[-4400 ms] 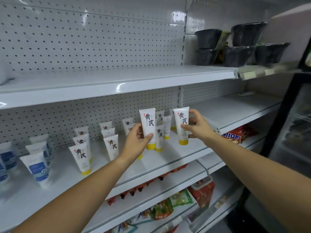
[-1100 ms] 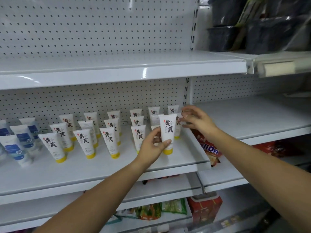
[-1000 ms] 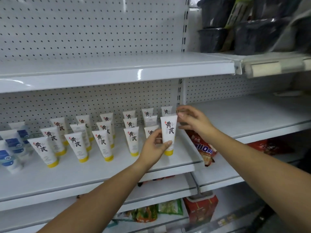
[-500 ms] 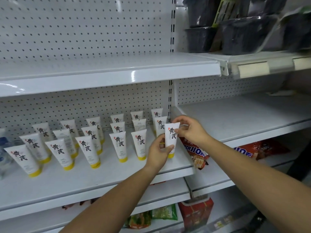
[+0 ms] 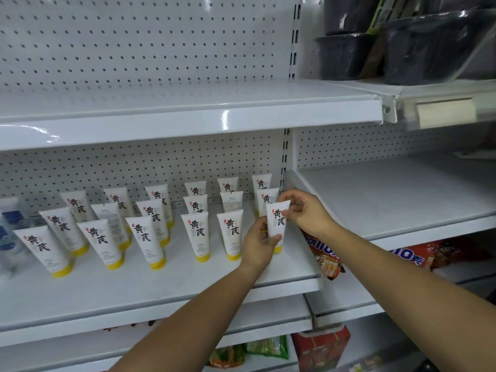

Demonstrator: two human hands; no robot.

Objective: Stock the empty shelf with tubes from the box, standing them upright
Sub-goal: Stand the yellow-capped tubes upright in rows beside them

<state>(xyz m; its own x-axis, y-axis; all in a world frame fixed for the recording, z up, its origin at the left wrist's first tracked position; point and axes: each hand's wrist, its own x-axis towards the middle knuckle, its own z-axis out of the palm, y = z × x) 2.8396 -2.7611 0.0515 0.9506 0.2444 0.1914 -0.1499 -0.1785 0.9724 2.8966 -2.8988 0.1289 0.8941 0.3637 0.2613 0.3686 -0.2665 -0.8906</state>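
A white tube with a yellow cap [image 5: 277,221] stands cap-down at the right end of the front row on the white shelf [image 5: 188,288]. My left hand [image 5: 259,244] grips its lower part from the left. My right hand [image 5: 306,213] pinches its top edge from the right. Several matching tubes [image 5: 198,234] stand upright in three rows across the shelf to the left. No box is in view.
Blue-labelled tubes [image 5: 9,234] stand at the shelf's far left. A bare white shelf [image 5: 389,200] lies to the right, with snack packets [image 5: 326,259] below it. Dark plastic containers [image 5: 418,47] sit on the upper right shelf. An upper shelf [image 5: 188,116] overhangs the tubes.
Both hands have lowered the tube to the right end of the front row. My right hand moved from the back-row tubes to pinch this tube's top.
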